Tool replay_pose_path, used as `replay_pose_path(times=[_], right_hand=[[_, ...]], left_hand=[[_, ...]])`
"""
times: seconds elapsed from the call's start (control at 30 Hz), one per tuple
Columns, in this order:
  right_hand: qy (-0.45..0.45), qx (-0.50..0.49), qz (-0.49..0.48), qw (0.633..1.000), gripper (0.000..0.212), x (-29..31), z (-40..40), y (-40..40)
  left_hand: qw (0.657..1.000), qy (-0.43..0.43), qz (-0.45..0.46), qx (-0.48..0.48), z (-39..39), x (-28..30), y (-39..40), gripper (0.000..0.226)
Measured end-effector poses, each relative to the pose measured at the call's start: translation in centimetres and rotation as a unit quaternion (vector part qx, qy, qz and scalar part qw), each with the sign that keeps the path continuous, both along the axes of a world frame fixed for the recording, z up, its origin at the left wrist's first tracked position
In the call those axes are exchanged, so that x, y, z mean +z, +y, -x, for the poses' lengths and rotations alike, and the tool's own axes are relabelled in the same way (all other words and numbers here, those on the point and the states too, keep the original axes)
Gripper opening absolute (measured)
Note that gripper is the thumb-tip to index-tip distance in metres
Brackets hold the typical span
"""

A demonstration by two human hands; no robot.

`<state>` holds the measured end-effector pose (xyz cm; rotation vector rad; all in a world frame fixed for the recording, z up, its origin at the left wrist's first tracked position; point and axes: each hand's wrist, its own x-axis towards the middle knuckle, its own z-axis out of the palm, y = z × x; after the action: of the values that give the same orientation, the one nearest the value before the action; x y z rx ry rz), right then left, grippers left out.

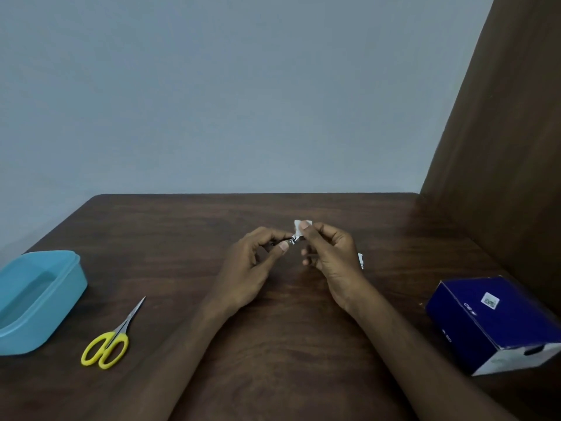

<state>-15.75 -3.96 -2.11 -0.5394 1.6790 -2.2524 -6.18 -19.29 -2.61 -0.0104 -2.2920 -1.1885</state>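
Note:
Over the middle of the dark wooden table [273, 344], my two hands meet. My right hand [331, 256] pinches a small white packet [299, 226] between thumb and forefinger, its top sticking up above the fingers. My left hand [255, 265] pinches a thin dark item with a small shiny end [287, 240] that touches the packet's lower edge. What the dark item is cannot be made out. A second small white scrap [360, 260] shows just behind my right hand.
Yellow-handled scissors [112, 338] lie shut at the front left, tips pointing away. A light blue plastic tub [36, 299] stands at the left edge. A dark blue cardboard box [498, 320] sits at the right, near a brown side panel [501, 147].

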Motion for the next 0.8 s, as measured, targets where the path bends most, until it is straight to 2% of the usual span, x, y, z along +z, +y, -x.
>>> replay_pose_path(times=[0.07,0.2,0.37,0.47,0.6,0.7,0.8], right_hand=[[-0.006,0.002,0.006,1.0,0.012,0.01,0.01,0.0],[0.022,0.021,-0.017,0.999,0.002,-0.01,-0.11,0.17],[0.0,0.007,-0.002,1.0,0.01,0.1,-0.2,0.02],[0.016,0.02,-0.014,1.0,0.007,0.04,-0.17,0.23],[0.024,0.014,-0.023,0.999,0.004,0.04,-0.33,0.16],[0.007,0.004,-0.007,1.0,0.01,0.09,-0.32,-0.02],[0.005,0.005,-0.005,1.0,0.012,0.08,-0.22,-0.07]], left_hand=[[1.0,0.003,-0.015,0.001,0.08,0.05,0.03,0.017],[1.0,0.007,-0.022,0.001,0.07,-0.03,-0.16,0.017],[1.0,0.007,-0.023,0.0,0.29,-0.3,-0.26,0.017],[0.999,0.012,-0.051,0.0,0.55,-0.46,-0.42,0.016],[0.999,0.007,-0.044,-0.005,0.51,-0.64,-0.46,0.016],[1.0,0.0,-0.027,-0.009,0.39,-0.45,-0.33,0.017],[0.999,0.0,-0.048,-0.009,0.42,-0.35,-0.26,0.017]])
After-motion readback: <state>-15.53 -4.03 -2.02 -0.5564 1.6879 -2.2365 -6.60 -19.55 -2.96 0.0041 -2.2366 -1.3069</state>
